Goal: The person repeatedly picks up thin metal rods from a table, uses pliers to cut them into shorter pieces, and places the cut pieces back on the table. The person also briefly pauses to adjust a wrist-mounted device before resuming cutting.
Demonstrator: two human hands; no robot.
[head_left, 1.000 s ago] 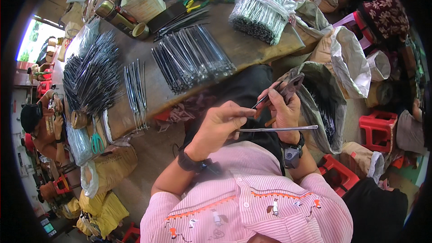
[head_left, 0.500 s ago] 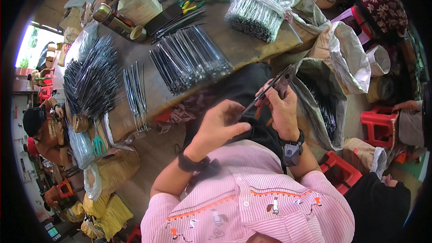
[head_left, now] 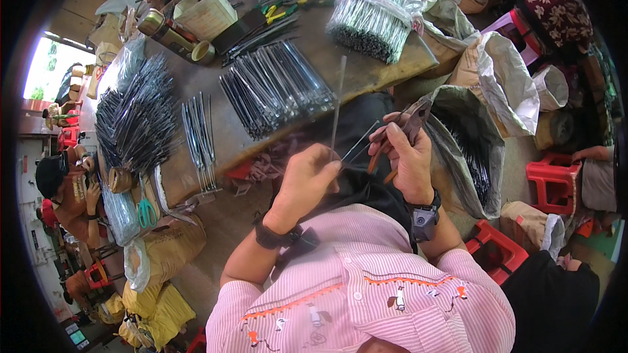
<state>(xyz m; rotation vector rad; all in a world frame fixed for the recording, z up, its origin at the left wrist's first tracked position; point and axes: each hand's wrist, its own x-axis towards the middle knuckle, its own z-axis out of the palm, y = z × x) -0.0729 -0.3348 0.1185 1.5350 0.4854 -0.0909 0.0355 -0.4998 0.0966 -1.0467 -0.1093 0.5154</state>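
Observation:
My left hand [head_left: 306, 176] is closed in a pinch on thin metal strips. One strip [head_left: 339, 94], blurred, points away from me towards the table. A second, darker strip [head_left: 361, 141] slants from the fingers towards my right hand. My right hand [head_left: 409, 160] is wrapped round a pair of pliers [head_left: 415, 124], dark jaws pointing up and away, worn orange-brown handles below the palm. The strips stand apart from the jaws. Both hands are above my lap, off the table's near edge. Part of the left fingers is hidden.
On the wooden table [head_left: 307, 22] lie a row of metal strips [head_left: 278, 88], a smaller row [head_left: 199, 137] and a large heap [head_left: 134, 111]. A plastic-wrapped bundle [head_left: 373, 19] stands at its right end. An open sack [head_left: 468, 150] is beside my right hand. Teal scissors [head_left: 146, 212] hang at left.
The dark strip no longer reaches the pliers' jaws. My left hand has shifted slightly back and up, and a strip in it now points away. The right hand with the pliers has barely moved.

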